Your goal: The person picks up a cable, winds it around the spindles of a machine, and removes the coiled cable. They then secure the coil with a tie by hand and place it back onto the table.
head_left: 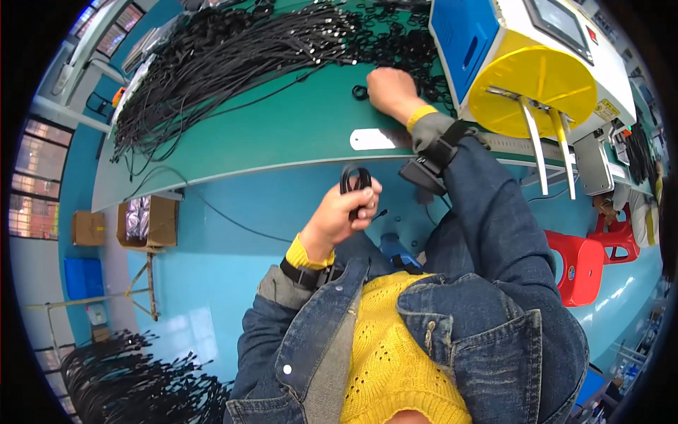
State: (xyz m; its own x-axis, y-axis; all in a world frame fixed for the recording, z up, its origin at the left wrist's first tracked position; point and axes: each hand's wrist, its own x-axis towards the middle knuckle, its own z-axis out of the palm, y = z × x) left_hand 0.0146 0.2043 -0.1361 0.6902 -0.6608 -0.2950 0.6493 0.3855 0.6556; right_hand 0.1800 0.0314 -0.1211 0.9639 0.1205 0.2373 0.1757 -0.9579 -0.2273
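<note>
A coiled black cable [355, 184] is gripped in my left hand [342, 215], just off the front edge of the green table, with the thumb pressed across the bundle. My right hand [393, 90] is over the tabletop, its fingers curled down and mostly hidden from above. Beside those fingers lies a small black ring [360, 92], next to a scattered heap of black rings [395, 42]. Whatever the right fingers pinch, if anything, cannot be seen.
Long black cables [233, 63] cover the table's back left. A steel ruler [378, 139] lies along its front edge. At the right stands a white and blue machine [466, 42] with a yellow disc [533, 88] and projecting rods. A red stool [579, 268] is on the right.
</note>
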